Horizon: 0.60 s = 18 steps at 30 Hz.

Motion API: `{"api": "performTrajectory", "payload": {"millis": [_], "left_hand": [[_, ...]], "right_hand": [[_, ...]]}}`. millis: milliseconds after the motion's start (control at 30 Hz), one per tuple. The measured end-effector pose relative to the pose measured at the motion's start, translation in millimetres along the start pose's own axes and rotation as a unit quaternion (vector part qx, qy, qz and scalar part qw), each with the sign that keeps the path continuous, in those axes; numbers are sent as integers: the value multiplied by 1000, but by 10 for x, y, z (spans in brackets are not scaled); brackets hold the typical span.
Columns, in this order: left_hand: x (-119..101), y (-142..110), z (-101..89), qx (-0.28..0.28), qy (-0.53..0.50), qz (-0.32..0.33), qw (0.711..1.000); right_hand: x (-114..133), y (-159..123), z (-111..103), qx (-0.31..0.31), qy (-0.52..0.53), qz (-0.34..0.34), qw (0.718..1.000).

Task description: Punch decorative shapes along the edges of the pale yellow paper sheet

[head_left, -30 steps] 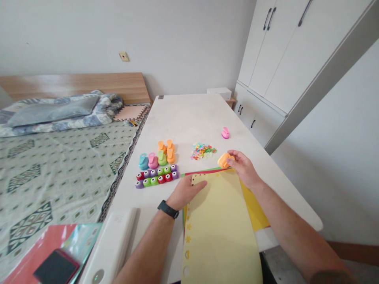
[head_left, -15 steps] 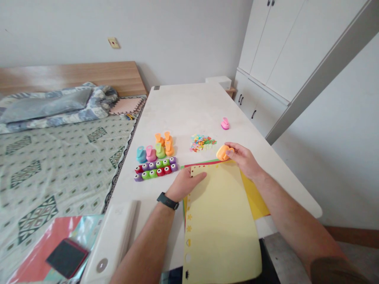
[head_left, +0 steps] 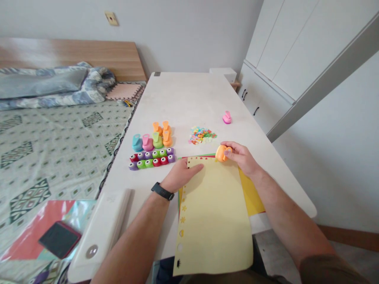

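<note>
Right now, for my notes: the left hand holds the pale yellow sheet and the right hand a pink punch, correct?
No: in the head view the right hand holds an orange punch, not pink; the left hand does hold the pale yellow sheet.

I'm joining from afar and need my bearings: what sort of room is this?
Probably a bedroom doubling as a craft spot: a bed with a wooden headboard on the left, white cupboards on the right, and paper punches on a long table.
</note>
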<state>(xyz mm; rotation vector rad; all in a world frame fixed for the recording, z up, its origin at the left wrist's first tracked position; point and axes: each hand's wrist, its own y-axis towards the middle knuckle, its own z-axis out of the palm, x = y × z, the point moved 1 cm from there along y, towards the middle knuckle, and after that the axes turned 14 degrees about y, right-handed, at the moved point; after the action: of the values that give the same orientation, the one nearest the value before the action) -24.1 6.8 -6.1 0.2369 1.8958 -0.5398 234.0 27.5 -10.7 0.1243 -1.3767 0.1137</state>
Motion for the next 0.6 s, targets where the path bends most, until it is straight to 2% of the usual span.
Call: {"api": "performTrajectory", "payload": {"millis": [600], "left_hand": [[54,12,-5,-6,-6,-9,1000]], "right_hand": [[96,-15,-69,35,-8,29,999]]}}
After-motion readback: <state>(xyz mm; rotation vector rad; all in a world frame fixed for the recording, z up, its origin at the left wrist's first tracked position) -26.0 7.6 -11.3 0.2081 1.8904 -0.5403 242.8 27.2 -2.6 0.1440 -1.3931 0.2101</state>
